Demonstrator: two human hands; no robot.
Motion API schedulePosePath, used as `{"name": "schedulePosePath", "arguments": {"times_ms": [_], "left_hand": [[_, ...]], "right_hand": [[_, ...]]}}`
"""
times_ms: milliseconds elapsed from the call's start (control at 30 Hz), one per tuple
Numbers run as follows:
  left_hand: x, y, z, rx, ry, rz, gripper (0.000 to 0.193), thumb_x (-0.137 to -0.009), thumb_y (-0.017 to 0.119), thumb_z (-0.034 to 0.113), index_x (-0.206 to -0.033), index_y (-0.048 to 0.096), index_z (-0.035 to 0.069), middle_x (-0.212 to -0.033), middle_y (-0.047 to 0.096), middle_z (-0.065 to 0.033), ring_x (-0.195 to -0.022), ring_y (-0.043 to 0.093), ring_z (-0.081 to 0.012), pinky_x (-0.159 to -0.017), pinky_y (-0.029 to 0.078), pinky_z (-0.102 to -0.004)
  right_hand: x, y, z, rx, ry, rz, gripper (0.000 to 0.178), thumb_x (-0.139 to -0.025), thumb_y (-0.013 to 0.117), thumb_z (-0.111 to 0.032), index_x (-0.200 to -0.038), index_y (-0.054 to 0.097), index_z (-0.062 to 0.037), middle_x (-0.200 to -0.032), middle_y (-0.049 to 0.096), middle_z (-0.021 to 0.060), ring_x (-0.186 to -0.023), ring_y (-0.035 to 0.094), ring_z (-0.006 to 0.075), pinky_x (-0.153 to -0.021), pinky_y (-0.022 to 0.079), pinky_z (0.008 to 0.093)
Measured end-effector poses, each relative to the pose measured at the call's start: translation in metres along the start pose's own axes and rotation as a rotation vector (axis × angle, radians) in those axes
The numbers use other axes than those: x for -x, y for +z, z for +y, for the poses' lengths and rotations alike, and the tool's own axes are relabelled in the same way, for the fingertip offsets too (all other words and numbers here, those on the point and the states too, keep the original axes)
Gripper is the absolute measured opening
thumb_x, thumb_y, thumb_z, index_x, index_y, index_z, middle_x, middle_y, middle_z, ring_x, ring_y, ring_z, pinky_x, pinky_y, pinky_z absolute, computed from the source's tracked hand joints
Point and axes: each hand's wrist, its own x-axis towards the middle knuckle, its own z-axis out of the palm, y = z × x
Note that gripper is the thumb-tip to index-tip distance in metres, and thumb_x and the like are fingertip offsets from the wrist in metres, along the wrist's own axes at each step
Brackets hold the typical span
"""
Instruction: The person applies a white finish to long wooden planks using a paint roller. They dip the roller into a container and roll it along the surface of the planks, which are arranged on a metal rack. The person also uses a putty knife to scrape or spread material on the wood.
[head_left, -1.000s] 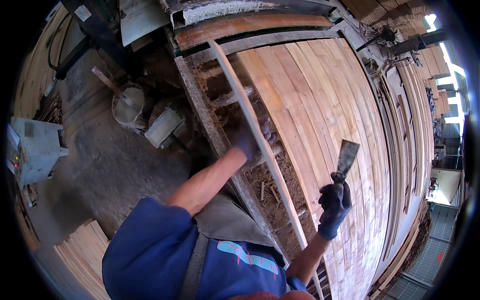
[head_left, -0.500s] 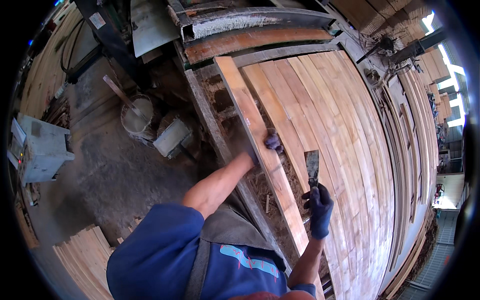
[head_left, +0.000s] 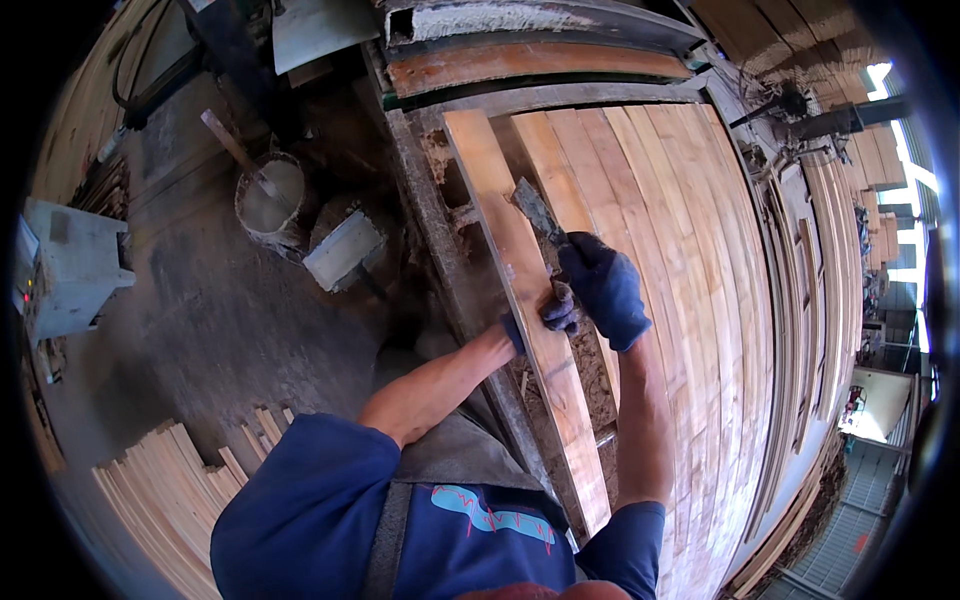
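A long, narrow wooden board [head_left: 568, 402] lies lengthwise in front of me, set apart from the other boards by a gap. My left hand [head_left: 560, 308], in a dark glove, reaches under it, with the fingers curled up round its right edge. In my right hand [head_left: 606, 288], also gloved, is a putty knife [head_left: 537, 208] with a flat, smeared blade. Its tip is over the board's right edge, beyond my left fingers; whether it touches the wood I cannot tell. The right fingers are closed round the handle.
Side-by-side boards [head_left: 660, 260] cover the bench to the right. A metal frame rail [head_left: 440, 235] runs along the left. On the floor at left stand a bucket [head_left: 243, 222] with a stick in it and a whitish rectangular tray [head_left: 343, 250]. Stacked wood strips [head_left: 165, 500] lie lower left.
My right hand has moved forward and left with the putty knife, from above the side-by-side boards to the single board's edge. My left hand keeps its grip on the board.
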Motion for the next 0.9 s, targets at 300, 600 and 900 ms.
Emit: {"name": "schedulePosePath", "arguments": {"times_ms": [300, 600, 900], "left_hand": [[-0.010, -0.005, -0.007, -0.060, 0.034, 0.173, 0.034, -0.103, 0.040, 0.036, -0.075, 0.050, 0.020, -0.055, 0.041, 0.0056, -0.050, 0.042, -0.0112, -0.059, 0.041, -0.0278], [0.000, 0.022, 0.005, 0.060, 0.042, 0.017, 0.030, -0.102, 0.041, 0.037, -0.079, 0.050, 0.020, -0.053, 0.037, 0.0062, -0.050, 0.039, -0.0101, -0.059, 0.037, -0.0284], [-0.001, 0.001, -0.002, 0.036, 0.033, 0.037, 0.036, -0.103, 0.035, 0.038, -0.079, 0.053, 0.018, -0.049, 0.035, 0.0046, -0.043, 0.032, -0.0117, -0.061, 0.038, -0.0325]], "right_hand": [[-0.004, 0.037, 0.007, 0.634, -0.261, 0.116, 0.011, -0.083, 0.061, -0.022, -0.091, 0.058, -0.0145, -0.072, 0.063, 0.0116, -0.062, 0.064, 0.0335, -0.054, 0.048, 0.0482], [-0.003, 0.020, -0.001, 0.024, -0.005, 0.135, 0.026, -0.092, 0.059, -0.033, -0.105, 0.069, -0.0137, -0.080, 0.068, 0.0174, -0.072, 0.068, 0.0353, -0.065, 0.053, 0.0442], [-0.008, 0.003, -0.002, 0.259, -0.097, 0.059, 0.023, -0.092, 0.057, -0.033, -0.102, 0.067, -0.0146, -0.083, 0.068, 0.0162, -0.075, 0.066, 0.0364, -0.066, 0.051, 0.0464]]}}
